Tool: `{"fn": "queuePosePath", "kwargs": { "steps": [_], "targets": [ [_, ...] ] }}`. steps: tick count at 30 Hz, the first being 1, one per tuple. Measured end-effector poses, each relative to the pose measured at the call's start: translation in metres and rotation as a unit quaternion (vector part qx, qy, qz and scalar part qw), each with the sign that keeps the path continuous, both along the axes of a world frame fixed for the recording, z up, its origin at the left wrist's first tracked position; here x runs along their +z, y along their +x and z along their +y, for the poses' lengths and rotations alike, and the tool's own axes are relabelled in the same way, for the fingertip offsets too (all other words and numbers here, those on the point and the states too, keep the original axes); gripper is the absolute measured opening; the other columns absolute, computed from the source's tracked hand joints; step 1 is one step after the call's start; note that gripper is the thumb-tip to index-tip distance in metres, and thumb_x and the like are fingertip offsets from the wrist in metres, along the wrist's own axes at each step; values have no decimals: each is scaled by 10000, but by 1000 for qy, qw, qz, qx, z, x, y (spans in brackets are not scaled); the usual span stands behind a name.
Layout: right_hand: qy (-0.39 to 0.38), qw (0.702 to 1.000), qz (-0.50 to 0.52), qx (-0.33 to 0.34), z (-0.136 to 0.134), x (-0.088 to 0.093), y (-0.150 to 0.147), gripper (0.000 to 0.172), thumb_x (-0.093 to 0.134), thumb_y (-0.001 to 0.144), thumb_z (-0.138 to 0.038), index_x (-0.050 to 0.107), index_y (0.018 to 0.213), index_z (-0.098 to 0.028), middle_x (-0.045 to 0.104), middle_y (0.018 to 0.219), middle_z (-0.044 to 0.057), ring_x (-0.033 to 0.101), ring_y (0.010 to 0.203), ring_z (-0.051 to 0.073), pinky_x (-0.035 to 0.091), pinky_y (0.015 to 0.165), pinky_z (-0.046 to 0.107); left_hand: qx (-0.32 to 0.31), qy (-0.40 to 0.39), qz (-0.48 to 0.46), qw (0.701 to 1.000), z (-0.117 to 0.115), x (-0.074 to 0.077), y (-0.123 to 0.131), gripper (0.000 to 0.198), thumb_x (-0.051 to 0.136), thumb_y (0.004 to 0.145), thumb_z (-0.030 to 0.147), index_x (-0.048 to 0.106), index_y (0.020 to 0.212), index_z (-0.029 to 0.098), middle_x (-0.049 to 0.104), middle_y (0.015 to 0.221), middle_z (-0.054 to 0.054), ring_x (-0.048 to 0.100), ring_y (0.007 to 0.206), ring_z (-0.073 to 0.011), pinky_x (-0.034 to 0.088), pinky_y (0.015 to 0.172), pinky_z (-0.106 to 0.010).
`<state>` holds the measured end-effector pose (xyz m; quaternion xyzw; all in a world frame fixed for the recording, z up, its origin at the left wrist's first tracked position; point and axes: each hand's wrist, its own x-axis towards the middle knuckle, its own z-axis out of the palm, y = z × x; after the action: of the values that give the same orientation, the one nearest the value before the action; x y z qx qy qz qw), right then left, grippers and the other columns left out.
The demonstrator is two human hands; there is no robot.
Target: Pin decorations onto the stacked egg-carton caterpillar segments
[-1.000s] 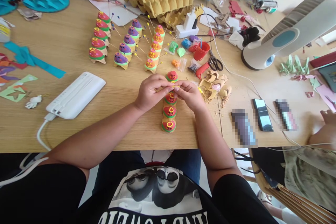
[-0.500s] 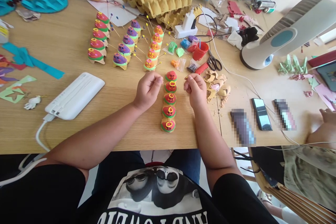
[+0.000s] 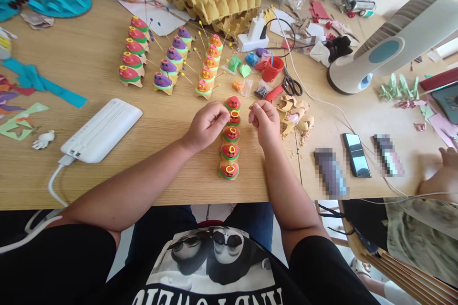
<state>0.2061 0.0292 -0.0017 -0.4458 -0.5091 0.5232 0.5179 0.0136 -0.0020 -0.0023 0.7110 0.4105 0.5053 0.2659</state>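
The 2 hands (image 3: 205, 126) (image 3: 265, 121) are apart, fingers (image 3: 217, 110) curled inward.

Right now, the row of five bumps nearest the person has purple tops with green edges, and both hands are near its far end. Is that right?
Not quite: the head view shows that this row of five bumps is topped in red, not purple. The rest holds: it is edged in green, and the left hand and right hand are near its far end.

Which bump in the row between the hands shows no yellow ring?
The farthest red bump, at the end nearest the egg trays; the other four each carry a yellow ring.
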Motion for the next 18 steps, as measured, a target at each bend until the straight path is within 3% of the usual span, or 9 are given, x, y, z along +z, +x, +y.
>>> {"fn": "queuePosePath", "kwargs": {
  "steps": [6,13,18],
  "targets": [
    [-6,1000,3,13,-1,2,0,412,701,854,-609,575,807,-219,532,569,-58,396,510,75,298,491,220,-46,-28,15,998,-1,0,2,165,657,933,337,680,875,184,638,838,-38,540,692,-135,447,622,-272],
    [-29,998,35,53,-2,3,-2,340,694,882,-527,563,825,-218,613,679,-39,382,512,62,283,482,215,-11,-32,31,999,1,-5,1,92,725,857,254,754,817,176,657,746,-9,479,586,-97,386,554,-256],
    [-67,992,86,67,-2,6,-1,192,703,844,-351,560,897,-235,651,777,-32,423,557,68,299,485,208,-17,-45,36,998,1,-7,1,65,734,829,233,757,804,177,657,733,-4,470,573,-94,362,532,-255]
  ]
}}
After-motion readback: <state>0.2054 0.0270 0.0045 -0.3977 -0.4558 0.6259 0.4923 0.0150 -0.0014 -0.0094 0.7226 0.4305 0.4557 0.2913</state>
